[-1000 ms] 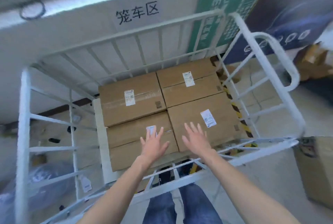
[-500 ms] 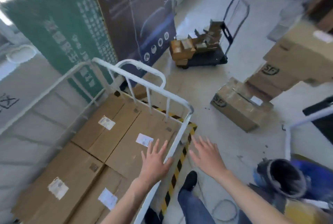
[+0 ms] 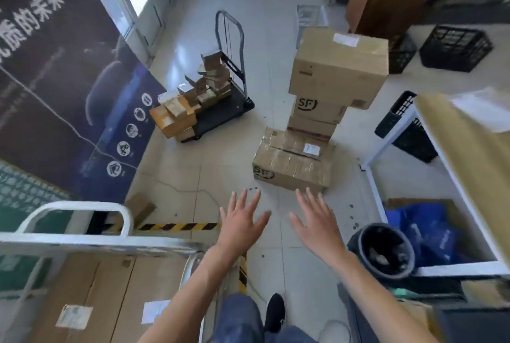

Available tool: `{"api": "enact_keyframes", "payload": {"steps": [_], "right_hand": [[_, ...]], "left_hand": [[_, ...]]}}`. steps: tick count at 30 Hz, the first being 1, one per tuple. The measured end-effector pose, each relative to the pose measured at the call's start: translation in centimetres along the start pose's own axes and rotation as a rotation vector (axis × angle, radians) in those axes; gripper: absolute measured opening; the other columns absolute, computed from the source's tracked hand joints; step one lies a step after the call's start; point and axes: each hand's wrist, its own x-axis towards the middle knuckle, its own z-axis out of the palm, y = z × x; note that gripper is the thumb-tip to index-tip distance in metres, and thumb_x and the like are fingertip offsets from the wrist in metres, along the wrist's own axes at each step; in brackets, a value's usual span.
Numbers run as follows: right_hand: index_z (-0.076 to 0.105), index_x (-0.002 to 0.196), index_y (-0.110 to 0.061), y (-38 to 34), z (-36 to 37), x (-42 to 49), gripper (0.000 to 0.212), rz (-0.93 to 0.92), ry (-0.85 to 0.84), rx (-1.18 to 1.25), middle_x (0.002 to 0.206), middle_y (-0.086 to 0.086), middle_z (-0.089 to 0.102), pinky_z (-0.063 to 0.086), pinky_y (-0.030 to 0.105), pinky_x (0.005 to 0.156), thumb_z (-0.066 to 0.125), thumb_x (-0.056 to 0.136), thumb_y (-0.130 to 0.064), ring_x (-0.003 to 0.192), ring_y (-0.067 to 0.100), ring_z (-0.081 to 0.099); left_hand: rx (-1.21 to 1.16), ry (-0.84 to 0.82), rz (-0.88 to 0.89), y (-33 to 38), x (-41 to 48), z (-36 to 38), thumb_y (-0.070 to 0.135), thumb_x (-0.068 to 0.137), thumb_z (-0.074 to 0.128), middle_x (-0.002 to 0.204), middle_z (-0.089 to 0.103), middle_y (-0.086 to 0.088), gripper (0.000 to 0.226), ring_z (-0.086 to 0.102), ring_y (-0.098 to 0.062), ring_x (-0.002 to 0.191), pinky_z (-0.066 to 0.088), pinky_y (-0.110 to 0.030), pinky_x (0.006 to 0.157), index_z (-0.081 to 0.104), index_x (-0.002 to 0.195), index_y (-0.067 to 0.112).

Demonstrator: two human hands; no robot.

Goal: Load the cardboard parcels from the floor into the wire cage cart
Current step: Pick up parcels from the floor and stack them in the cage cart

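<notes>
Both hands empty, fingers spread: left hand and right hand out over the floor. Taped parcel lies ahead on floor, stacked parcels behind it. Wire cage cart lower left holds loaded boxes.

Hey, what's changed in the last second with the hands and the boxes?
The person turned from the wire cage cart toward the floor. The left hand and right hand left the space above the loaded parcels and now reach, fingers spread, over the tiles toward the taped SF parcel. Nothing gripped or released; both hands stay empty, loaded parcels unmoved.
</notes>
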Motion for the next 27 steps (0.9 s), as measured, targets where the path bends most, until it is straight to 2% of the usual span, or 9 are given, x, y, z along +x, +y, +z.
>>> {"api": "enact_keyframes", "payload": {"steps": [10,14,21,24,27], "right_hand": [[0.007,0.159,-0.034,5.5,-2.0,15.6,0.066,0.131,0.028,0.118,0.168,-0.006,0.0,0.005,0.042,0.123,0.032,0.102,-0.055,0.154,0.021,-0.006],[0.009,0.159,-0.033,8.6,-0.8,22.8,0.066,0.296,0.014,0.169,0.168,-0.007,0.001,0.003,0.04,0.123,0.035,0.102,-0.053,0.154,0.02,-0.008],[0.013,0.159,-0.033,14.2,2.2,35.5,0.065,0.428,-0.043,0.258,0.168,-0.006,0.002,0.006,0.042,0.124,0.039,0.102,-0.048,0.154,0.018,-0.005],[0.013,0.159,-0.032,18.3,5.0,40.5,0.065,0.474,-0.072,0.27,0.168,-0.005,0.001,0.007,0.043,0.124,0.039,0.102,-0.048,0.154,0.019,-0.004],[0.012,0.159,-0.029,24.4,9.4,45.5,0.067,0.509,-0.116,0.25,0.168,-0.005,0.003,0.007,0.041,0.124,0.039,0.102,-0.047,0.154,0.02,-0.002]], "left_hand": [[-0.02,-0.156,-0.003,2.1,20.6,2.3,0.064,0.098,0.033,0.168,0.006,-0.003,0.067,-0.008,-0.024,0.154,0.001,-0.059,0.119,0.014,0.158,0.041],[-0.026,-0.229,-0.042,0.8,30.1,4.3,0.059,0.1,0.035,0.167,0.014,-0.003,0.063,0.001,-0.024,0.154,0.006,-0.057,0.119,0.02,0.157,0.037],[0.009,-0.349,-0.095,-1.7,44.5,8.3,0.054,0.1,0.04,0.165,0.021,-0.005,0.061,0.007,-0.024,0.154,0.01,-0.053,0.121,0.026,0.156,0.035],[-0.025,-0.352,-0.143,-3.6,50.9,11.5,0.049,0.101,0.046,0.163,0.025,-0.009,0.061,0.012,-0.025,0.153,0.016,-0.049,0.121,0.03,0.156,0.028],[0.029,-0.303,-0.151,-6.7,57.7,16.2,0.046,0.101,0.048,0.163,0.026,-0.01,0.06,0.009,-0.027,0.153,0.015,-0.048,0.122,0.033,0.155,0.024]]}}
